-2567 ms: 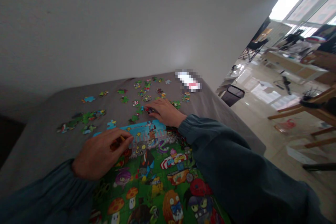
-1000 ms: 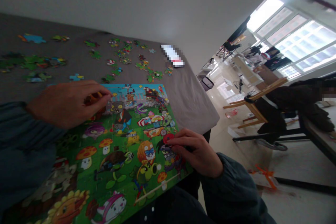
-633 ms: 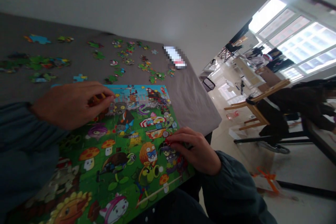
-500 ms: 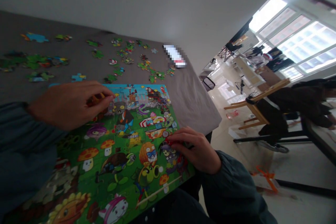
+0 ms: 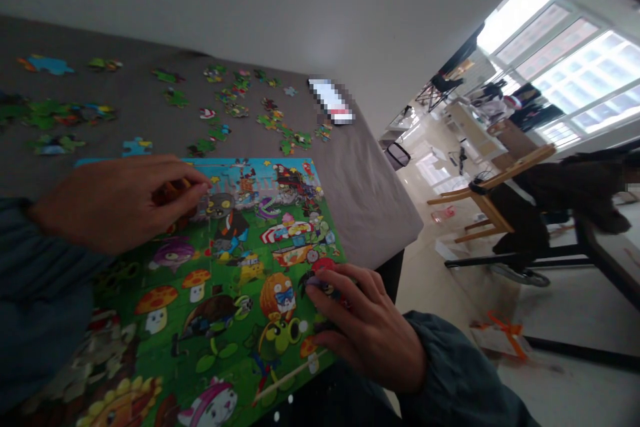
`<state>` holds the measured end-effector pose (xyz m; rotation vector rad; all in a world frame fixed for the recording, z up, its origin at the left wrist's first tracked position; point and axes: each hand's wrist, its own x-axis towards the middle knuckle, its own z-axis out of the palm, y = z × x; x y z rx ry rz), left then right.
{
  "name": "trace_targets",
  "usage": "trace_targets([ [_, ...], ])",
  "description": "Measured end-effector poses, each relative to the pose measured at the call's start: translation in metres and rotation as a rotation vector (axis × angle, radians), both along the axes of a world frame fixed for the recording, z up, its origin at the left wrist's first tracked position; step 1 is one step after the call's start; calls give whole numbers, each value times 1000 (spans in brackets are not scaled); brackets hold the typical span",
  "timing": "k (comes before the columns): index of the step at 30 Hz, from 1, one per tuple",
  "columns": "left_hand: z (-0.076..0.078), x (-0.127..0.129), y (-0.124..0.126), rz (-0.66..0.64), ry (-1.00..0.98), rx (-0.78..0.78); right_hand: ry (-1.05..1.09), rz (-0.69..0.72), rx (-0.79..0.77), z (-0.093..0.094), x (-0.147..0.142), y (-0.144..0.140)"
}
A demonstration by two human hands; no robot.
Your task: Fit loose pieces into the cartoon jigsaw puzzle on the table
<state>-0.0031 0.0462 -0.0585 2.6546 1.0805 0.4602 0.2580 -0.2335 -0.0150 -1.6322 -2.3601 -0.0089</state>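
A colourful cartoon jigsaw puzzle (image 5: 230,267), mostly put together, lies on a grey cloth-covered table (image 5: 360,180). My left hand (image 5: 120,203) rests on the puzzle's upper left part, fingers pinched on a small orange puzzle piece (image 5: 173,190). My right hand (image 5: 365,327) lies flat on the puzzle's right edge, fingertips pressing down on the pieces there. Loose puzzle pieces (image 5: 240,107) are scattered over the far side of the table. Both sleeves are dark teal.
A pixelated white object (image 5: 330,100) lies near the table's far right corner. Right of the table, a person in dark clothes (image 5: 565,193) sits on a wooden chair (image 5: 493,203). A black bin (image 5: 397,155) stands on the floor beyond, under bright windows.
My right hand came back from the far loose pieces to the puzzle's right edge with a piece, then flattened and pressed down. My left hand stayed pinched on its piece. The view swung right.
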Motion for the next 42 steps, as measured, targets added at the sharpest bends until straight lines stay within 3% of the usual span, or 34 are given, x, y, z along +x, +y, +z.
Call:
trace_targets([
  [8, -3, -1, 1, 17, 24, -38, 71, 11, -27, -3, 6, -4],
  [15, 14, 7, -8, 27, 7, -31, 159, 23, -82, -5, 13, -1],
  [19, 21, 9, -11, -1, -14, -19, 160, 90, -137, 10, 26, 11],
  [24, 27, 6, -11, -2, -17, 37, 285, 182, -118, 51, 42, 63],
  [27, 37, 4, -13, -2, -15, 56, 333, 203, -105, 69, 44, 122],
  [29, 44, 2, -13, 32, -15, 87, 323, 225, -67, 70, 45, 169],
  [32, 52, -7, -8, 159, -12, 164, 310, 156, 4, 50, 45, 235],
  [35, 56, -25, 6, 315, -6, 231, 379, -36, 179, 10, 47, 277],
  [36, 56, -32, 11, 364, -7, 247, 399, -103, 231, -4, 48, 283],
  [39, 56, -53, 28, 445, 5, 252, 324, -38, 208, -35, 53, 287],
  [42, 52, -65, 41, 430, 44, 204, 301, 32, 187, -45, 55, 284],
])
